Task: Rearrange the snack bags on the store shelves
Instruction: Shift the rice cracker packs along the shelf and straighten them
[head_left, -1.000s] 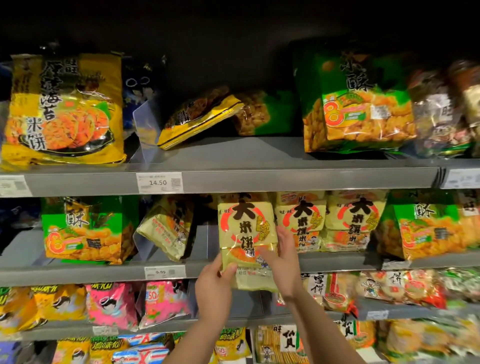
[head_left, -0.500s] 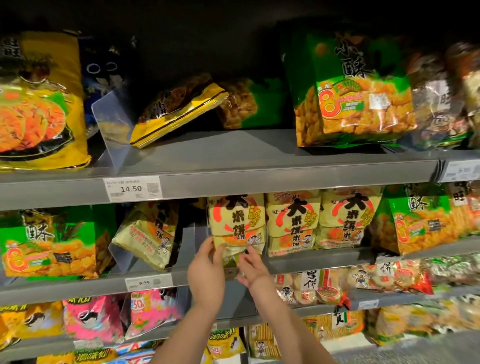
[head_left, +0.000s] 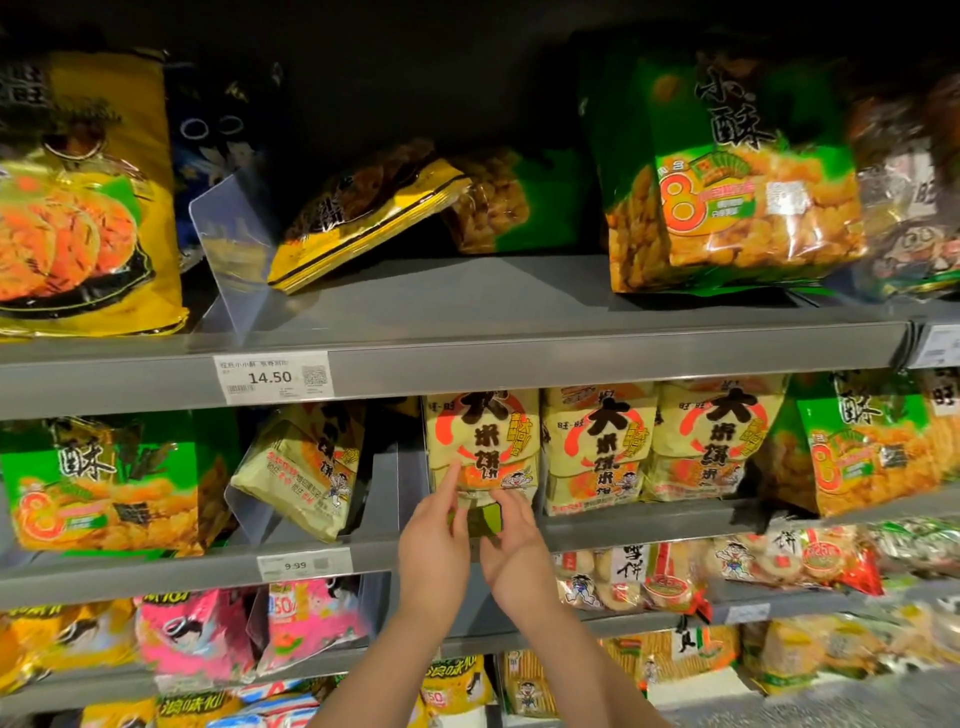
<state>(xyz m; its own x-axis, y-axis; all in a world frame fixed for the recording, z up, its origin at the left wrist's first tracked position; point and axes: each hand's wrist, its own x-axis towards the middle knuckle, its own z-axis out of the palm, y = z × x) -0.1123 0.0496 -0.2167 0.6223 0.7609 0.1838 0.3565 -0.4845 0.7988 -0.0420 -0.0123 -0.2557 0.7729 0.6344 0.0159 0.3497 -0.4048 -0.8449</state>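
Note:
A pale yellow rice cracker bag (head_left: 483, 441) with a red ring and black characters stands upright on the middle shelf (head_left: 649, 525), at the left end of a row with two matching bags (head_left: 597, 447). My left hand (head_left: 434, 545) and my right hand (head_left: 514, 556) are both at its bottom edge. They pinch the bag's lower flap, and my left forefinger lies up the front of the bag. The flap itself is mostly hidden by my fingers.
A clear divider (head_left: 400, 483) stands just left of the bag, and past it another pale bag (head_left: 306, 467) leans tilted. Green bags (head_left: 104, 483) flank the row. On the top shelf (head_left: 467, 312) a yellow bag (head_left: 363, 218) lies toppled beside a large green bag (head_left: 737, 182).
The bag has gone from held out in front of the shelf to standing back in its row. Both hands slid down from its sides to its bottom edge.

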